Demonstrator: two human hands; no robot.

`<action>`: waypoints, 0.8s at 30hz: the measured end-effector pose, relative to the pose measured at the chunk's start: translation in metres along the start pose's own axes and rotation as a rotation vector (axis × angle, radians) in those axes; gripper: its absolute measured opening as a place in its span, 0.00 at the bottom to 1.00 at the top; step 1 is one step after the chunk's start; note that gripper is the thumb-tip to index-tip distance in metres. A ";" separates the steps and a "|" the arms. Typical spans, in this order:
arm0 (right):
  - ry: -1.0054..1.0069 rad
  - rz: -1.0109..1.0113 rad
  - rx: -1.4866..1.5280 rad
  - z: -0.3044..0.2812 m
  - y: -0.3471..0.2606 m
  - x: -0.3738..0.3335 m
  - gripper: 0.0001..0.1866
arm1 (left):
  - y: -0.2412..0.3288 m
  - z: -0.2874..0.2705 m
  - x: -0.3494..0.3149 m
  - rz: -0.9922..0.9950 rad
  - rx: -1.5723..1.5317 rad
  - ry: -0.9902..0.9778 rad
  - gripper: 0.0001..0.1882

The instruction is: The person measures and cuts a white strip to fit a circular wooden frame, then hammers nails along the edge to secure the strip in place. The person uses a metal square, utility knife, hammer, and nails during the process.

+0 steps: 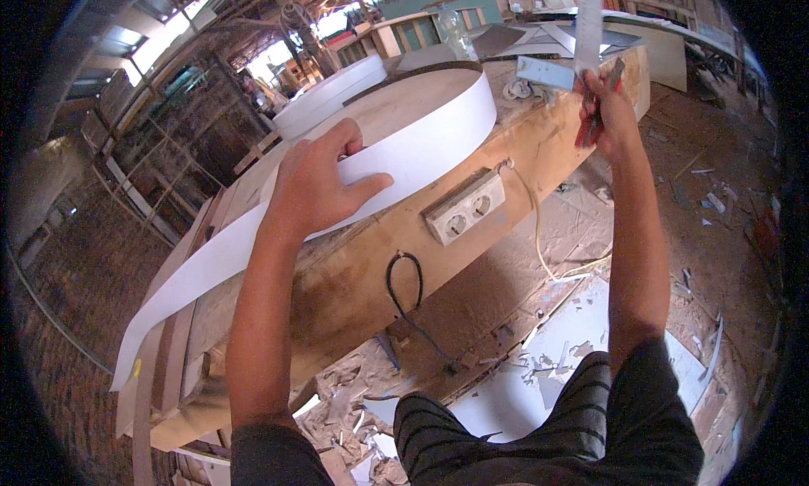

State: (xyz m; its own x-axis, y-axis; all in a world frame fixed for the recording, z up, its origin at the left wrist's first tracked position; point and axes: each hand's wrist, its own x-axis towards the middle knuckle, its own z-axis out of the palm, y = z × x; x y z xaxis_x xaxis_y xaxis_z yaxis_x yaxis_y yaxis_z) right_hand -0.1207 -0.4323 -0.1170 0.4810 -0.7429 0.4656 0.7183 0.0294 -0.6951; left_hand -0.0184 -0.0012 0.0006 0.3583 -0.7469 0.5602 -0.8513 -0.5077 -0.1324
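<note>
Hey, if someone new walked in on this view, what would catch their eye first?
Probably the long, bright white, curved flat strip sweeping across the pale wooden workbench, gripped by the left hand. Next might come the red and dark hand tool in the right hand, upper right, then the white double power socket on the bench's near side.

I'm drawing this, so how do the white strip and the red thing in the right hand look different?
The white strip is much longer than the red thing. The strip sweeps round in a big curve; the red thing shows no such curve. Most of the strip shows, but the right hand partly hides the red thing. Both are held, the strip by the left hand.
</note>
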 end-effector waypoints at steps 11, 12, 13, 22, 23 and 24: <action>-0.147 0.333 0.050 0.113 0.049 -0.220 0.09 | -0.007 0.008 -0.005 0.104 -0.031 0.069 0.25; -0.184 0.366 0.032 0.121 0.051 -0.221 0.08 | -0.008 0.010 -0.005 0.117 -0.040 0.079 0.25; -0.192 0.349 0.049 0.128 0.055 -0.220 0.08 | -0.007 0.010 -0.004 0.115 -0.055 0.082 0.25; -0.268 0.276 0.072 0.156 0.066 -0.200 0.07 | 0.013 0.018 -0.020 0.190 0.243 0.336 0.29; -0.261 0.257 0.085 0.157 0.066 -0.200 0.07 | 0.012 0.021 -0.019 0.227 0.246 0.381 0.31; -0.257 0.245 0.098 0.158 0.067 -0.201 0.07 | 0.010 0.025 -0.021 0.260 0.251 0.422 0.34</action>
State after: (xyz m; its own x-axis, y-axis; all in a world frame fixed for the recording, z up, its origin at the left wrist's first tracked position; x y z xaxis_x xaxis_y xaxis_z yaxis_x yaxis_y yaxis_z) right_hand -0.0901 -0.1754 -0.1707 0.7463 -0.5142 0.4227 0.6050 0.2590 -0.7529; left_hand -0.0250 -0.0013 -0.0331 -0.0795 -0.6507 0.7552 -0.7553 -0.4550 -0.4716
